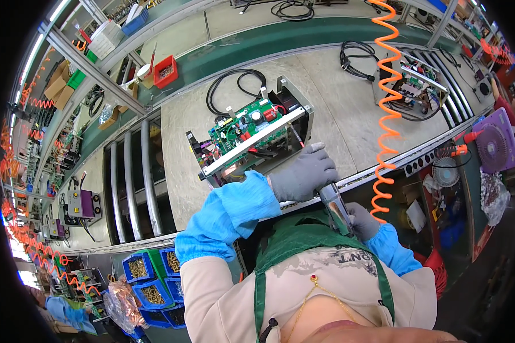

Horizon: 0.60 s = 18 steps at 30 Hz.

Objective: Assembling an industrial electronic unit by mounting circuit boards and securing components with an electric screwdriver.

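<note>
A silver air screwdriver slants up from my waist toward the bench. My left hand, in a grey glove, is closed over its front part. My right hand, also gloved in grey, is closed at its rear end; some of its fingers are hidden behind the tool. Past my left hand, a thin rod in line with the tool reaches the right side of an opened machine chassis. Inside that chassis a green circuit board shows, with wires and capacitors. Whether the rod's tip touches the chassis is unclear.
An orange coiled hose hangs down near my right hand. Another opened chassis stands at the bench's right. Metal rollers lie to the left. Blue bins of screws sit below at left; a red bin is behind.
</note>
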Tool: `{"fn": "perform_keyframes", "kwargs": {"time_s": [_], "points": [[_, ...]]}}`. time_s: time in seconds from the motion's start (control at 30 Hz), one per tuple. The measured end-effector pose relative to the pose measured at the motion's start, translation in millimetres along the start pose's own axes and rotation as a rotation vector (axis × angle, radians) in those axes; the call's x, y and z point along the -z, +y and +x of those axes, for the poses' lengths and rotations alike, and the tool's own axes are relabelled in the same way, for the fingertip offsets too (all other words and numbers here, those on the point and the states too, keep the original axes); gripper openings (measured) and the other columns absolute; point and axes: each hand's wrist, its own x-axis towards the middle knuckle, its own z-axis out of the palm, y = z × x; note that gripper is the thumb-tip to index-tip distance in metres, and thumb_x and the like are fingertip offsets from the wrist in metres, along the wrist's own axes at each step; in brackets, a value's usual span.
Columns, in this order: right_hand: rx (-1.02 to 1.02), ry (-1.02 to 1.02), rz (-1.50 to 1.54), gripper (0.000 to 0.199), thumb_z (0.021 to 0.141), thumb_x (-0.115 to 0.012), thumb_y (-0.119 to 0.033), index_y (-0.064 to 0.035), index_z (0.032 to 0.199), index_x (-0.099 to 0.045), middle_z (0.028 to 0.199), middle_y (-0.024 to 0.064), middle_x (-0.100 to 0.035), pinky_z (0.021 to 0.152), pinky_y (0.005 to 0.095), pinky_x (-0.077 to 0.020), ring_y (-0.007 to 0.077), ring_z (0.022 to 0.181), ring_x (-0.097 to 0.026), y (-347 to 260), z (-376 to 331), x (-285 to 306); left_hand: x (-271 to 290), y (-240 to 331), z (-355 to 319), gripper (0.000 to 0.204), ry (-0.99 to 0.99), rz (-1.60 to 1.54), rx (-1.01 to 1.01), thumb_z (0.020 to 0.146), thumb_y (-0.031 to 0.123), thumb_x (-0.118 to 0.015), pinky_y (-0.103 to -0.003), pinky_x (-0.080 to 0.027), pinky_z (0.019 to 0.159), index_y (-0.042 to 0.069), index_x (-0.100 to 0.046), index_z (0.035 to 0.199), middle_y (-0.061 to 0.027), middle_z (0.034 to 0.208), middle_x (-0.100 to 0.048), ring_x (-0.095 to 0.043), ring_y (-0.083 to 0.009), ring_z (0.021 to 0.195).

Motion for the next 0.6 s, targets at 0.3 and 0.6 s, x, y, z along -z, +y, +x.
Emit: {"fn": "perform_keyframes", "kwargs": {"time_s": [0.3,0.6], "points": [[0.050,0.139,0.031,0.074,0.059,-0.075,-0.059,-0.0003,0.101,-0.056,0.082,0.0083,-0.061,0.061,0.0266,-0.0484,0.0155,0.068,-0.060,-35.4,5.8,-53.4,16.9,-8.1,1.2,0.049,0.019,-0.218,-0.051,0.061,0.011,-0.070,-0.043,-0.035,0.098,0.013,-0.060,0.109,-0.0068,0.094,-0.057,-0.052,-0.0266,0.101],[0.082,0.190,0.014,0.080,0.071,-0.060,-0.020,-0.0080,0.143,-0.026,0.087,0.0111,-0.057,0.058,0.0275,-0.0482,0.0143,0.064,-0.057,-55.2,13.7,-72.7,57.9,-65.4,-22.9,0.037,0.109,0.003,0.842,0.076,0.021,-0.068,-0.041,-0.049,0.077,0.005,-0.062,0.109,-0.0189,0.095,-0.064,-0.063,-0.0338,0.086]]}}
